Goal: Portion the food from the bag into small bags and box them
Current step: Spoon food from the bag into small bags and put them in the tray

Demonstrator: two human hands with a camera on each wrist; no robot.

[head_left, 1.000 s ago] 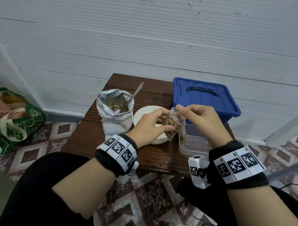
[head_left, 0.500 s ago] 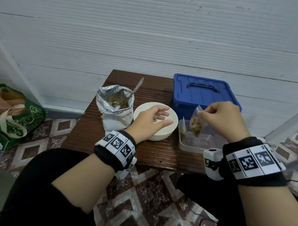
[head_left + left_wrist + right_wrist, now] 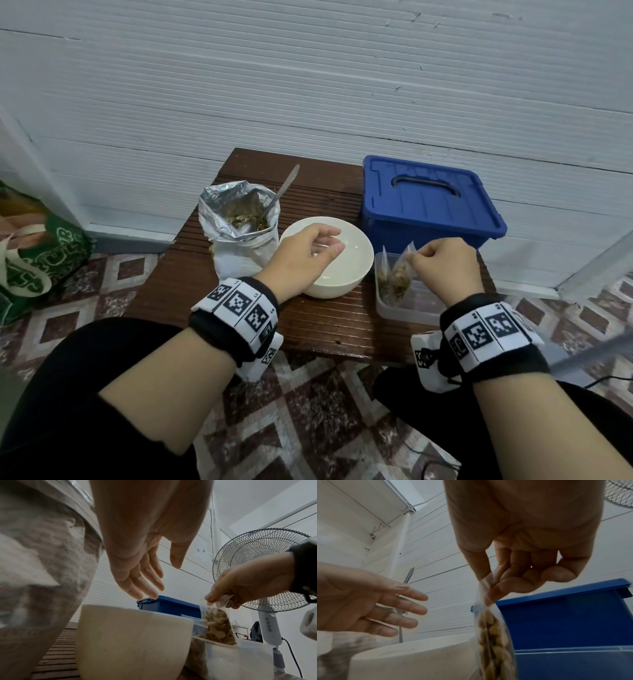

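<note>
Head view, right of frame: the right hand (image 3: pixel 445 265), pinching a filled small bag (image 3: pixel 399 279), has lowered it into the clear box (image 3: pixel 407 305); the left hand (image 3: pixel 308 255), now free, hovers spread over the bowl (image 3: pixel 356 270).

The left hand (image 3: pixel 305 253) hovers with relaxed, loosely spread fingers; the right hand (image 3: pixel 443 265) pinches (thumb against forefinger), knuckles up.
</note>
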